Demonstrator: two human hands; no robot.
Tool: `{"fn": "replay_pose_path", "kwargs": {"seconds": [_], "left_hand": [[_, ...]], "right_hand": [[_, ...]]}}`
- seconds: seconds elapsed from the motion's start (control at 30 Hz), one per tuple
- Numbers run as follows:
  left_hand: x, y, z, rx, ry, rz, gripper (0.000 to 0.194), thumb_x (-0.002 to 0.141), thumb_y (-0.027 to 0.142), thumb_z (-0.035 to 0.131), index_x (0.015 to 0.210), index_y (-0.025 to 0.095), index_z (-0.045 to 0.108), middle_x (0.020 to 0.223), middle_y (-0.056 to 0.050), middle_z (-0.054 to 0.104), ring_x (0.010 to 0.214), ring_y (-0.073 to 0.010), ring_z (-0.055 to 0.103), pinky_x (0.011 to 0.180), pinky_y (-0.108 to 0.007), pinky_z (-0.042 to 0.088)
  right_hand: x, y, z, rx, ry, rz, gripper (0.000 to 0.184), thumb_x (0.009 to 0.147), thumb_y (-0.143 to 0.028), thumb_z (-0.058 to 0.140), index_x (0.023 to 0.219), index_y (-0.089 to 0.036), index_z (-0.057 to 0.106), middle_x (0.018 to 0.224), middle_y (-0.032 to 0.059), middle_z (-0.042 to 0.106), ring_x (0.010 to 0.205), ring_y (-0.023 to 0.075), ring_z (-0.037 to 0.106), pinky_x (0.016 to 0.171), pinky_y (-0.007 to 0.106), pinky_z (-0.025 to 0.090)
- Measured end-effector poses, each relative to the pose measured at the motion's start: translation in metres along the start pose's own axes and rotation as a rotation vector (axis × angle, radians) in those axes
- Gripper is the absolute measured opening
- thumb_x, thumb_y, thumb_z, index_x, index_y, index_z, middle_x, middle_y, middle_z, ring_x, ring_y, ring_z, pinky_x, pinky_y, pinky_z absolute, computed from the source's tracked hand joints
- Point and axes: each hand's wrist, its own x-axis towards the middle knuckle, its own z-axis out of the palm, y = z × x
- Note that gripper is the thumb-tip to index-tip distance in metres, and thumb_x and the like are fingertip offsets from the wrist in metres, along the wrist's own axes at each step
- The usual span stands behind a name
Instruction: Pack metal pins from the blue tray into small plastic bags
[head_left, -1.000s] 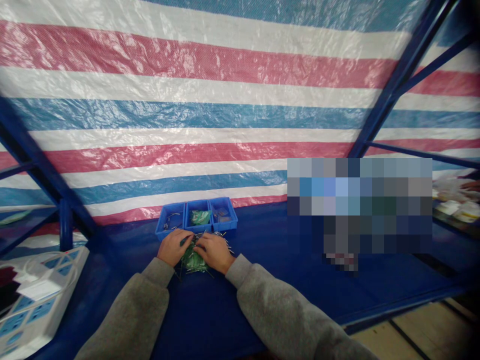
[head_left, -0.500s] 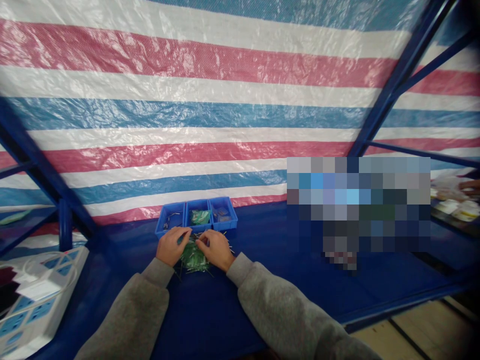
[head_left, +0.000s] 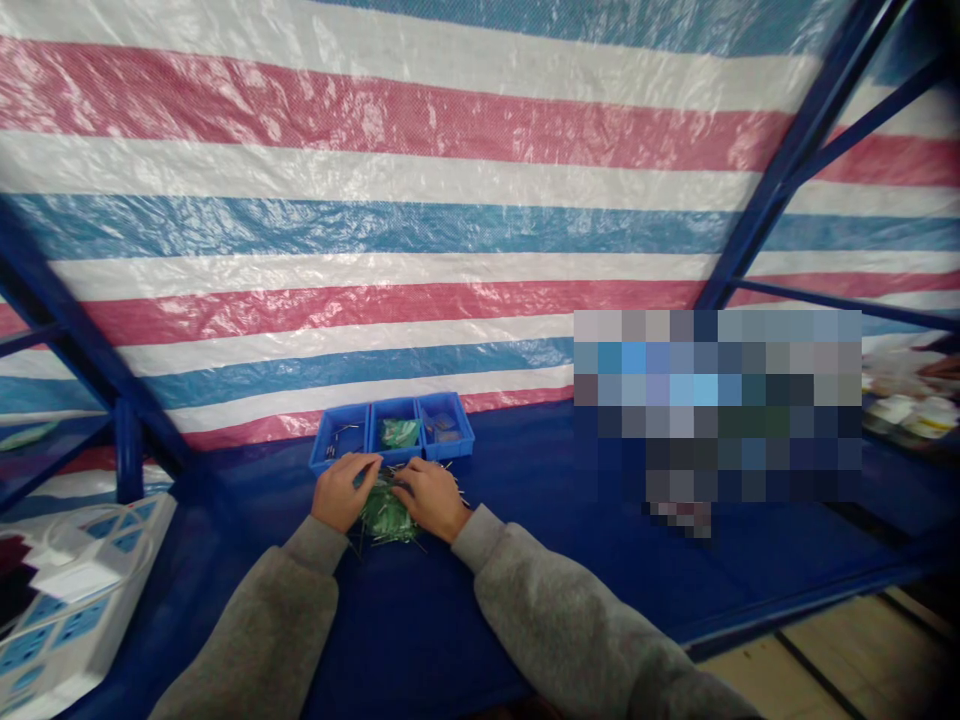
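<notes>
My left hand (head_left: 345, 492) is over the left edge of a pile of green, glossy pieces and thin pale sticks (head_left: 390, 518). Its thumb and fingers come together in a pinch, and whatever lies between them is too small to make out. Opposite it, my right hand (head_left: 435, 497) bends over the pile's right side with curled fingers; its fingertips are close to the left ones, and what they grip is hidden. Just behind the hands stands a blue three-part tray (head_left: 365, 456). Thin metal-looking pieces (head_left: 346, 428) lie in its left compartment, a green packet (head_left: 400, 433) in the middle one, and small greyish pieces (head_left: 446, 430) in the right.
Everything sits on a blue tabletop (head_left: 420, 620). A white power strip (head_left: 112, 600) with cables lies at the left edge. Blue metal posts (head_left: 757, 240) and a striped plastic sheet (head_left: 375, 230) stand behind. A blurred-out patch covers the right part; pale containers (head_left: 911, 415) are beyond.
The right hand's fingers have shifted slightly over the pile. My left hand stays nearly where it was, and the tray has not moved.
</notes>
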Motion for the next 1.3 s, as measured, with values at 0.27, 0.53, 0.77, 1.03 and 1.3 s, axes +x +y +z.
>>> {"fn": "replay_pose_path", "kwargs": {"seconds": [0.27, 0.53, 0.77, 1.03, 1.3], "left_hand": [[0.000, 0.002, 0.000, 0.017, 0.001, 0.012, 0.019, 0.086, 0.028, 0.048, 0.090, 0.019, 0.065, 0.089, -0.005, 0.070, 0.083, -0.0181, 0.064, 0.079, -0.031, 0.050], [0.002, 0.006, -0.003, 0.008, 0.023, 0.034, 0.021, 0.086, 0.029, 0.048, 0.089, 0.019, 0.066, 0.087, -0.005, 0.070, 0.081, -0.0178, 0.065, 0.080, -0.031, 0.051], [0.001, 0.005, -0.004, -0.015, 0.052, 0.005, 0.021, 0.087, 0.028, 0.047, 0.093, 0.018, 0.065, 0.090, -0.006, 0.070, 0.085, -0.0177, 0.065, 0.081, -0.030, 0.050], [0.001, 0.010, -0.005, -0.054, 0.067, 0.004, 0.022, 0.087, 0.028, 0.048, 0.100, 0.019, 0.064, 0.097, -0.005, 0.069, 0.090, -0.0182, 0.064, 0.086, -0.031, 0.049], [0.000, 0.011, -0.002, -0.074, 0.045, 0.044, 0.020, 0.087, 0.030, 0.049, 0.092, 0.019, 0.064, 0.091, -0.005, 0.069, 0.086, -0.0177, 0.064, 0.084, -0.032, 0.048]], "right_hand": [[0.001, 0.001, 0.004, -0.055, -0.020, -0.011, 0.014, 0.087, -0.030, 0.052, 0.088, -0.021, 0.063, 0.090, 0.0019, 0.060, 0.083, 0.0152, 0.058, 0.071, 0.024, 0.041], [0.003, -0.002, 0.005, -0.020, -0.012, 0.004, 0.010, 0.087, -0.025, 0.051, 0.087, -0.019, 0.060, 0.091, 0.0044, 0.058, 0.080, 0.0150, 0.058, 0.070, 0.024, 0.041], [0.005, 0.002, 0.005, 0.246, 0.156, 0.078, 0.011, 0.090, -0.023, 0.047, 0.090, -0.019, 0.057, 0.086, 0.0020, 0.062, 0.080, 0.0135, 0.058, 0.073, 0.022, 0.040], [0.008, 0.004, 0.006, 0.690, 0.309, 0.118, 0.017, 0.085, -0.029, 0.052, 0.081, -0.017, 0.064, 0.075, 0.0009, 0.066, 0.067, 0.0126, 0.059, 0.064, 0.022, 0.044], [0.012, 0.008, 0.012, 0.980, 0.290, 0.205, 0.021, 0.076, -0.028, 0.060, 0.093, -0.017, 0.066, 0.069, 0.0011, 0.067, 0.051, 0.0116, 0.057, 0.053, 0.023, 0.048]]}}
